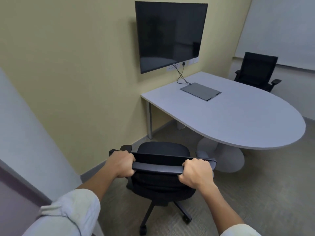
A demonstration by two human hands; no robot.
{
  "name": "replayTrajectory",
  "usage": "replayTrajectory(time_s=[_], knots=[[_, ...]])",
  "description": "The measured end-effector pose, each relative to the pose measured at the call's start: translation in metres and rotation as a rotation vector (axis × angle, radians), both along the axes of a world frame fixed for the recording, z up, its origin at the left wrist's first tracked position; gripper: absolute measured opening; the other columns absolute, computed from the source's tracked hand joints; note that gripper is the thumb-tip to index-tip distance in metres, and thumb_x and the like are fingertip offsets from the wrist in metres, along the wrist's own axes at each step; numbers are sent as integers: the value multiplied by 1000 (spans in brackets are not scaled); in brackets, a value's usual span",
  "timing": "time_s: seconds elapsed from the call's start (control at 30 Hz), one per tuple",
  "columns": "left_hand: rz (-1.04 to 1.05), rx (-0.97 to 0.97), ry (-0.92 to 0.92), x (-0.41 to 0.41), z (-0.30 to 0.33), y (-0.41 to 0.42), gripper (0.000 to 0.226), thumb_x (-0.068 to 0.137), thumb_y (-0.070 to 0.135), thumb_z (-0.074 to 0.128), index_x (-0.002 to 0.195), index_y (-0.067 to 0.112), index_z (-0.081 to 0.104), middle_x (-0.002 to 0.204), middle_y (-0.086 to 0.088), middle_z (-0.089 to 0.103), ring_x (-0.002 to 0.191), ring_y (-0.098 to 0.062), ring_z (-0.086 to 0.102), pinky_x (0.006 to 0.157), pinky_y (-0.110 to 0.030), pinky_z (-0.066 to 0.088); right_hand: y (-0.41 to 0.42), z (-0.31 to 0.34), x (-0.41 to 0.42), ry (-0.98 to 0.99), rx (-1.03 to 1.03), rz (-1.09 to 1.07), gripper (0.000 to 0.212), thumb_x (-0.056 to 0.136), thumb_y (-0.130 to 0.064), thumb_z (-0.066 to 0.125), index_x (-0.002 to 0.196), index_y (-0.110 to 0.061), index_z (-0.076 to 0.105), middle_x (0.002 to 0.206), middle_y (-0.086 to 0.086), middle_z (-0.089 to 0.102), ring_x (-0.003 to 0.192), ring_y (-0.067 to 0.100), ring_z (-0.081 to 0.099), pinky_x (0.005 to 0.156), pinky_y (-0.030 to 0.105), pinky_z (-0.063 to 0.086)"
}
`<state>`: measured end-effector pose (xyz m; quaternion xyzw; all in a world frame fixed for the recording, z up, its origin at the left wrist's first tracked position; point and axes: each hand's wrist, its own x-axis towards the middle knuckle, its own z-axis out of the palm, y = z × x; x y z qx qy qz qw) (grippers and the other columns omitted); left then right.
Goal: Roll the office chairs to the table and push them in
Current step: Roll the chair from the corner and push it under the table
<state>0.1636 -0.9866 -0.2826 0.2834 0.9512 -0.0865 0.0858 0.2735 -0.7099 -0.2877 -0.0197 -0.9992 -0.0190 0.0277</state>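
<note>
- Two hands, left hand (121, 163) and right hand (196, 172), clamped on chair (163, 169) backrest.
- I'd push evenly, steering toward tabletop (238, 116) edge, clearing its pedestal (226, 155).

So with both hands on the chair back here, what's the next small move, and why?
Probably keep rolling the near chair forward and a little right. Both the left hand and right hand grip its top rail, but its seat sits short of the table edge, not yet under it.
</note>
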Motion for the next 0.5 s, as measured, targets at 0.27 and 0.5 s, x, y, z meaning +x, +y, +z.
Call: replayTrajectory(time_s=[0.27, 0.5], knots=[[-142, 39, 51, -67, 0, 15, 15, 65, 34, 52, 63, 19, 56, 57, 2, 54, 56, -21, 55, 47, -30, 32, 1, -1, -43, 12, 28, -120, 28, 71, -48, 48, 64, -25, 62, 58, -5, 59, 52, 20, 52, 49, 29, 39], [-178, 60, 84, -139, -8, 42, 15, 63, 34, 53, 61, 20, 55, 58, 2, 57, 57, -21, 56, 48, -30, 35, 23, -4, -98, 21, 18, -165, 26, 75, -49, 49, 63, -27, 56, 58, -6, 55, 54, 20, 51, 53, 29, 42]])
